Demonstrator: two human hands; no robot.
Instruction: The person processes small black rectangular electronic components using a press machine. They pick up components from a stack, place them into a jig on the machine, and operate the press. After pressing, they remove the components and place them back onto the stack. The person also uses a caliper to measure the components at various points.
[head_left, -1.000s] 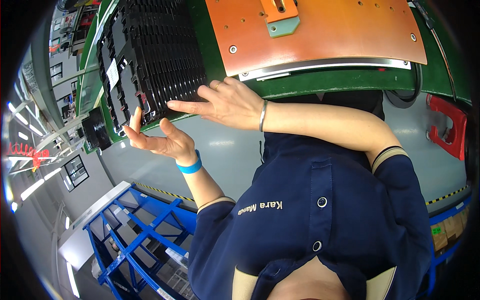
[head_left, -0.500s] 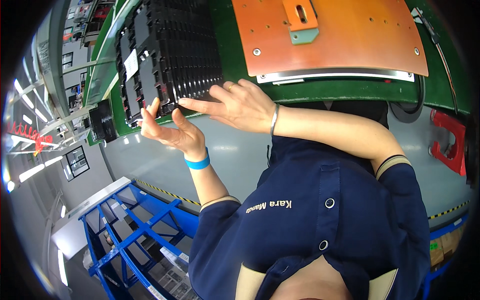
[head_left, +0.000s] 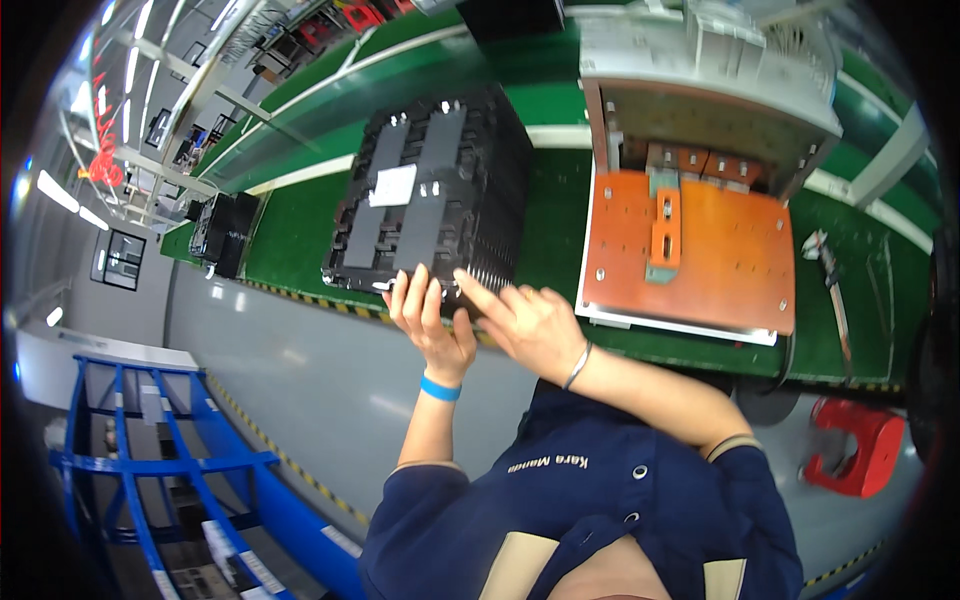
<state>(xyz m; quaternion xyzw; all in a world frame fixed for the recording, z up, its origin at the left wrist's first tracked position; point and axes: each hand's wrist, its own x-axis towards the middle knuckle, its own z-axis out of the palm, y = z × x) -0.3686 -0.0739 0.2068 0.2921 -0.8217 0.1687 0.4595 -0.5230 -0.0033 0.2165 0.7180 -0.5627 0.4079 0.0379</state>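
Observation:
A tall stack of black plastic trays stands at the bench's near edge, with a white paper label on top. At its near side, my left hand is raised, fingers up and apart, the fingertips at the top tray's front rim. My right hand reaches across from the right with its index finger stretched toward the stack's near corner. Nothing shows in either hand; whether the fingertips press the tray cannot be made out. A blue band circles my left wrist.
Right of the stack sits a grey machine with an orange plate in front. A cable lies on the green bench. Beyond the bench edge are a red stool and a blue metal rack. Another black stack stands farther left.
The view has tilted up, showing more of the bench and machine. My left hand has turned its fingers upward to the tray's front rim; my right hand stays beside it, index finger still stretched.

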